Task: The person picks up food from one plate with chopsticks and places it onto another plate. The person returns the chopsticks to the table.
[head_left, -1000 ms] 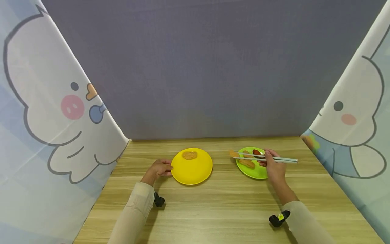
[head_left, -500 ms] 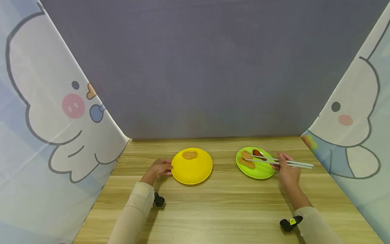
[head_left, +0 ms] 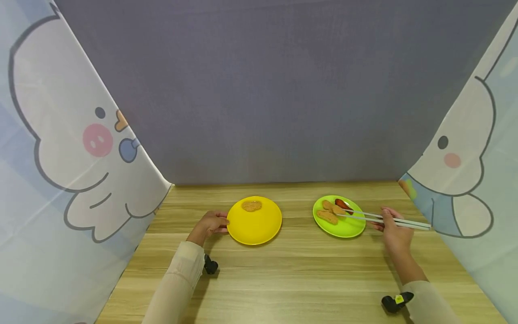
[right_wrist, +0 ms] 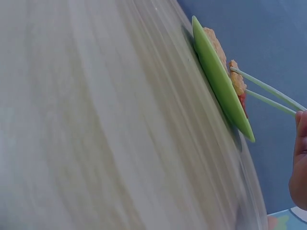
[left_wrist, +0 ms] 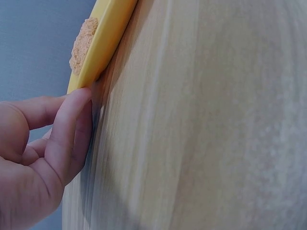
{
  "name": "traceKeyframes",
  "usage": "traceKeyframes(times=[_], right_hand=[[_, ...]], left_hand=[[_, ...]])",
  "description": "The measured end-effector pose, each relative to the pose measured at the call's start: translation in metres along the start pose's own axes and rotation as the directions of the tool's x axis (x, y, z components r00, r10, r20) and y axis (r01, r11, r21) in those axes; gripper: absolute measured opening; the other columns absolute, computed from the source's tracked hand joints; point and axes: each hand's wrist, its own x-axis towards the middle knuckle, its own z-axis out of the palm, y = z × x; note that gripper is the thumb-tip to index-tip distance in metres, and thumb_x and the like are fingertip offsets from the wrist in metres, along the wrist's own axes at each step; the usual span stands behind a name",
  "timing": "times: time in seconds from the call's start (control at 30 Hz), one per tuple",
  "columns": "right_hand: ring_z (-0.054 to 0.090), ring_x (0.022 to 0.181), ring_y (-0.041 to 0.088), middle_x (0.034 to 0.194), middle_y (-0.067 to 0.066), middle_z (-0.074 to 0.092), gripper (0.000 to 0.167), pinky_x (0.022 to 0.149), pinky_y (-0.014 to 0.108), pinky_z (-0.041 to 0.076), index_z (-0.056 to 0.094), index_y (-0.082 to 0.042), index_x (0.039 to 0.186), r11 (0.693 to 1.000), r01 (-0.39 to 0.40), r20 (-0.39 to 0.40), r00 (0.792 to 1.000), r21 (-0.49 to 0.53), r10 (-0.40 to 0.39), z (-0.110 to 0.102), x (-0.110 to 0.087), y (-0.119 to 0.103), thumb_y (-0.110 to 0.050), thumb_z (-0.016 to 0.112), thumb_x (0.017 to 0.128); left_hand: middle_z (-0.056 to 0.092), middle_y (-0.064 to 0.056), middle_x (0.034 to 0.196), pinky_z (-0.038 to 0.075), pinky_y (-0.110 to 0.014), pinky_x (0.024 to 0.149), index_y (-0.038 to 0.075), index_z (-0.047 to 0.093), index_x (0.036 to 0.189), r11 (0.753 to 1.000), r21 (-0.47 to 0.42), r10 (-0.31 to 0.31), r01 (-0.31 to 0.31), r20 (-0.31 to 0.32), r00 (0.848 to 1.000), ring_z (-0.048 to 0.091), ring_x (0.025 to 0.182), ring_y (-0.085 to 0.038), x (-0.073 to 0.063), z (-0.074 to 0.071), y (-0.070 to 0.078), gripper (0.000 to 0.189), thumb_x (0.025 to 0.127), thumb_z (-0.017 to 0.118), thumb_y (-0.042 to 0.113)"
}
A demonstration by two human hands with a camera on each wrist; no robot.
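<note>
My left hand [head_left: 210, 223] pinches the left rim of a yellow plate [head_left: 255, 230], thumb and fingertips at its edge in the left wrist view. One tan nugget-like piece [head_left: 252, 206] lies toward the plate's back. Over on the right, my right hand [head_left: 396, 231] holds a pair of pale chopsticks [head_left: 413, 223]. Their tips are at a tan nugget [right_wrist: 237, 80] on the green plate [head_left: 344, 230]. Two more tan pieces lie beside it, a rounder one [head_left: 327, 205] and a longer one [head_left: 327, 217]. A dark red drumstick-shaped piece [head_left: 343, 204] lies behind the chopsticks.
Both plates stand on a wood-grain table [head_left: 283, 279], with a stretch of tabletop between them. A grey cloth wall [head_left: 279, 99] rises behind the table's back edge. Cartoon-printed cloth panels flank the left and right sides. Each wrist carries a small black camera [head_left: 211, 264].
My right hand has moved right with the chopsticks, bringing a tan nugget from left of the green plate's edge onto the plate. The left hand and yellow plate have stayed put.
</note>
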Motion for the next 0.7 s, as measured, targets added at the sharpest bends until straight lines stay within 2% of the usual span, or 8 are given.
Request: traceKeyframes(times=[0.2, 0.47, 0.7], right_hand=[[0.071, 0.055, 0.011, 0.078, -0.003, 0.071, 0.017, 0.048, 0.02, 0.059, 0.075, -0.013, 0.093, 1.0, 0.001, -0.005, 1.0, -0.008, -0.001, -0.008, 0.001, -0.001, -0.004, 0.062, 0.1], [0.071, 0.054, 0.012, 0.079, -0.002, 0.072, 0.017, 0.047, 0.021, 0.059, 0.075, -0.011, 0.092, 0.999, -0.029, -0.031, 0.999, -0.022, 0.028, -0.014, 0.002, 0.003, -0.003, 0.062, 0.099], [0.071, 0.054, 0.011, 0.082, -0.003, 0.074, 0.01, 0.047, 0.019, 0.059, 0.076, -0.009, 0.097, 1.0, 0.007, -0.033, 0.999, -0.019, -0.008, -0.023, 0.008, 0.016, -0.008, 0.066, 0.098]], left_hand=[[0.067, -0.018, 0.111, 0.067, -0.034, 0.077, -0.012, 0.055, 0.133, 1.0, 0.005, 0.0, 0.0, 0.008, 1.0, 0.07, 0.083, -0.018, 0.001, -0.001, 0.0, 0.041, 0.094, 0.064, -0.007], [0.067, -0.017, 0.11, 0.067, -0.031, 0.073, -0.009, 0.057, 0.132, 1.0, 0.013, -0.015, 0.015, -0.014, 1.0, 0.07, 0.081, -0.018, 0.003, -0.002, -0.001, 0.039, 0.094, 0.065, -0.006], [0.067, -0.018, 0.112, 0.067, -0.033, 0.075, -0.01, 0.056, 0.132, 1.0, 0.012, -0.016, 0.016, -0.018, 1.0, 0.07, 0.081, -0.018, 0.001, -0.001, 0.0, 0.04, 0.094, 0.065, -0.006]])
